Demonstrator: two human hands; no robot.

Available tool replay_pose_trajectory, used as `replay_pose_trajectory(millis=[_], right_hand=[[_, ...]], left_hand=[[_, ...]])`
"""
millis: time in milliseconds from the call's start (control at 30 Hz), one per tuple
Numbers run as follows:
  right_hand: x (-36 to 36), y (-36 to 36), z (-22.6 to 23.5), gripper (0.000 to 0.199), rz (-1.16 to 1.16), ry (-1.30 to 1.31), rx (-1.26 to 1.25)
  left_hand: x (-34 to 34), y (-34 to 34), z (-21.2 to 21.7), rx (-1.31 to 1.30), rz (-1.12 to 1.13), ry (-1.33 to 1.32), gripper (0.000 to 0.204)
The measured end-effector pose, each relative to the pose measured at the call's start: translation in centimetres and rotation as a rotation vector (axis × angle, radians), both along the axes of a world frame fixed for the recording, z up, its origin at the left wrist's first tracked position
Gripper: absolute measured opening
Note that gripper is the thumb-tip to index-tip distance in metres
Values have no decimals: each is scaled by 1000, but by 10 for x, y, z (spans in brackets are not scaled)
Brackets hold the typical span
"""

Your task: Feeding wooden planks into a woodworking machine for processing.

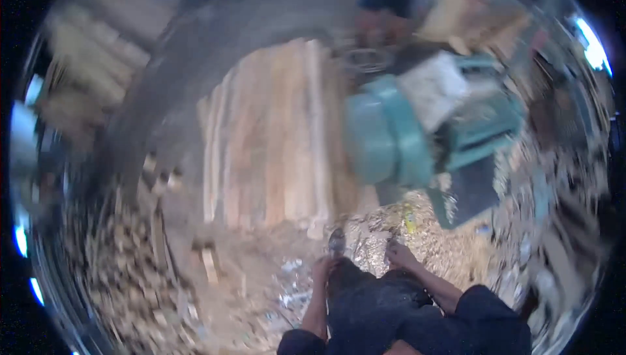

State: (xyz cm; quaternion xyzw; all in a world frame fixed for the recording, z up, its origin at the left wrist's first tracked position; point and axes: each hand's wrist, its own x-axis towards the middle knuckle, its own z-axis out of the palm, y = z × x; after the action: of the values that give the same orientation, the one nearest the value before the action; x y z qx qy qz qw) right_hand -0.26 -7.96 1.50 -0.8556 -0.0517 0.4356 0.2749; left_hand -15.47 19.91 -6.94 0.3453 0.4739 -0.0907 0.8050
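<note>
My left hand (324, 267) hangs low beside my left thigh, just behind the tip of a dark shoe (336, 241). On the other side, my right hand (402, 257) is in front of my right thigh. Motion blur smears the fingers of both, so I cannot make out how they are closed or whether anything is in them. Ahead of me and to the left lies a stack of long wooden planks (274, 133), apart from both hands. Right of the planks stands a green machine (385, 130) with a rounded housing and a pale cover on top.
Scrap wood pieces (130, 257) are heaped at the lower left. Wood shavings (469, 257) cover the floor around the machine and to my right. More stacked boards (98, 55) stand at the far left. Bare grey floor (261, 3) runs behind the planks.
</note>
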Motion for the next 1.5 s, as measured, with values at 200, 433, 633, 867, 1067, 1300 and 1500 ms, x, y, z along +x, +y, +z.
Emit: replay_pose_trajectory(millis=[200, 433, 633, 867, 1067, 1300, 1500], right_hand=[[-21, -102, -56, 23, -110, -193, 4], [-33, -193, -58, 21, -395, -333, 195], [-35, -228, 1, 34, -669, -225, -19], [-26, -229, 7, 47, -299, -166, -79], [16, -204, 57, 49, 84, -229, 209], [21, -167, 94, 48, 393, -103, 236], [30, -176, 88, 49, 411, 58, 418]], left_hand=[[74, -45, 66, 169, -256, 80, 28], [134, -103, 107, 123, -300, 56, 26], [159, -156, 86, 194, -571, -106, 19], [172, -186, 69, 63, -781, -17, 23], [167, -195, 88, 276, -799, -22, 28], [157, -185, 94, 364, -789, 20, 32], [148, -175, 92, 368, -756, 40, 33]])
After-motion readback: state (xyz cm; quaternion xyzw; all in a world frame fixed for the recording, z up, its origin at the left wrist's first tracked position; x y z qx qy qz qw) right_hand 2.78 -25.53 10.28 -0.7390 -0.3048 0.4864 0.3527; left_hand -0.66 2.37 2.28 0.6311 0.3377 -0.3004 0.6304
